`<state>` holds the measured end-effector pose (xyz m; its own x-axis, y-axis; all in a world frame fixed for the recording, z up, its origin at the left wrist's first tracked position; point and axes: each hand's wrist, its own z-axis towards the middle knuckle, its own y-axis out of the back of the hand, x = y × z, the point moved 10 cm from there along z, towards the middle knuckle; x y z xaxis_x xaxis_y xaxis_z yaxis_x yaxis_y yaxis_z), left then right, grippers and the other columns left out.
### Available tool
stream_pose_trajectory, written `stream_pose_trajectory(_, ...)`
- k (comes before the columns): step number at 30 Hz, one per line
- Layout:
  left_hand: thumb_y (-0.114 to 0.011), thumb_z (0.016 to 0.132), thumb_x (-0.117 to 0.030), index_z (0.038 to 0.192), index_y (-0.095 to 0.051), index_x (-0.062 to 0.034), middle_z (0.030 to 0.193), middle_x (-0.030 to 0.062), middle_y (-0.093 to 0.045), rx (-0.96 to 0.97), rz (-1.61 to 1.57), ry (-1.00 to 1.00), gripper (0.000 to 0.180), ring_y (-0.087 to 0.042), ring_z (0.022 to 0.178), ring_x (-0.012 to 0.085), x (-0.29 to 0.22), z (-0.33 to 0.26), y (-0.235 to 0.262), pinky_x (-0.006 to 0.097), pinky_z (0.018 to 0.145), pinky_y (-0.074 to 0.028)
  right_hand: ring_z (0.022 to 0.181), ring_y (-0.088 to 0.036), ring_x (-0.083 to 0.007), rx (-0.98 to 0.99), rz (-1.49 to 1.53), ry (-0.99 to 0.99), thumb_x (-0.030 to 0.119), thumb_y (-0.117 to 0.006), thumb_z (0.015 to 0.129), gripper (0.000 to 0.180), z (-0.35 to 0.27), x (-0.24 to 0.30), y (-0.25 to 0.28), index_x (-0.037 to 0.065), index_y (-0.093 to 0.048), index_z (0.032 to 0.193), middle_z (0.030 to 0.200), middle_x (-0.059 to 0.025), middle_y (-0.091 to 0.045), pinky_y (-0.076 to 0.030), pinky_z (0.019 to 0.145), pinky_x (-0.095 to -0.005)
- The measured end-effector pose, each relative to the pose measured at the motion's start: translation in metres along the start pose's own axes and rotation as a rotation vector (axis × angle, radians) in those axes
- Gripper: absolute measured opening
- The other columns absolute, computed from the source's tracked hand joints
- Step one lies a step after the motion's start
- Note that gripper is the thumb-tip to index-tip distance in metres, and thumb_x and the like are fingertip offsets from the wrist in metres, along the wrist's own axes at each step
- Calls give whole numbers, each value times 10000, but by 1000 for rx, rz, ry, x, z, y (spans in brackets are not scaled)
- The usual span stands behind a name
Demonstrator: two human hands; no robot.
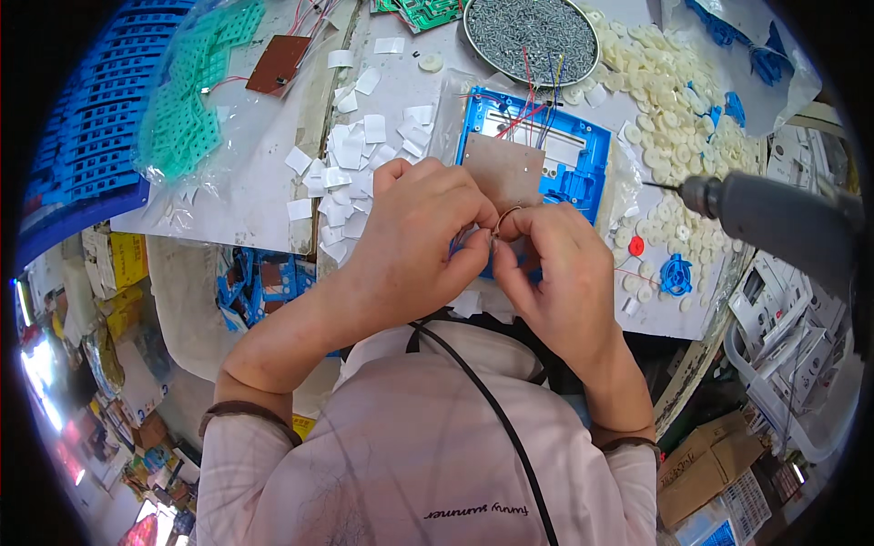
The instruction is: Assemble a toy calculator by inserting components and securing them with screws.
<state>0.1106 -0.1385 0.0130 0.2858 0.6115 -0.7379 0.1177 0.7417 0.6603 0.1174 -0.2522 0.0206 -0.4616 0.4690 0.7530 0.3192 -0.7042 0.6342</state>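
So from the head camera: the left hand (410, 227) and right hand (569, 268) are basically fingertip to fingertip, both pinching a thin brownish wire (506, 212) that loops up between them. It's right at the near edge of a brown board (503, 168), which sits over an open blue plastic case (592, 146), red and blue leads (528, 118) coming off its far side. Loose white squares (350, 150) lie to the left, screws (533, 41) fill a round dish beyond the case, and a power screwdriver (783, 218) pokes in from the right.

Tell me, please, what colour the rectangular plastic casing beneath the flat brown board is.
The rectangular plastic casing is bright blue, showing best in the head view.
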Motion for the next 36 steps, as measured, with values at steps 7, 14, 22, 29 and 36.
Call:
stream_pose_trajectory(7, -706, 763, -25, 875, -624, -122, 810, -10, -583, -9, -30, 1, 170, -548, 795, 187, -1, 0, 2, 379, 833, -305, 764, -606, -317, -36, 65, -38, 20, -744, 805, 213, -1, -6, 2, 40, -602, 961, 842, -97, -644, -495, 663, -416)
stream_pose_trajectory(14, -713, 767, -31, 861, -628, -127, 812, -11, -588, -29, 49, -44, 159, -542, 797, 194, -9, 1, 2, 380, 823, -305, 737, -604, -301, -2, 5, -28, 40, -737, 812, 183, -1, -6, 1, 50, -602, 935, 822, -85, -637, -495, 639, -414)
stream_pose_trajectory(22, -725, 800, -52, 858, -631, -122, 839, -6, -607, 14, -27, -22, 131, -552, 833, 200, -6, 0, 0, 382, 831, -312, 733, -597, -296, -25, -113, 37, 56, -732, 785, 183, 0, 1, 2, 49, -593, 903, 807, -87, -607, -491, 622, -412)
stream_pose_trajectory(29, -700, 818, -49, 908, -629, -120, 868, 6, -598, 21, -29, -33, 135, -553, 855, 208, -6, 0, -2, 385, 831, -308, 746, -597, -303, -46, -42, 5, 49, -715, 788, 177, 1, -1, 4, 46, -585, 909, 813, -96, -606, -489, 628, -413)
stream_pose_trajectory(36, -678, 803, -38, 907, -614, -114, 892, 26, -577, -2, -37, -50, 144, -549, 850, 217, -7, 0, -2, 386, 833, -305, 665, -586, -270, -28, 142, -98, 22, -693, 788, 158, -1, -12, 1, 38, -577, 896, 765, -91, -582, -472, 587, -386)
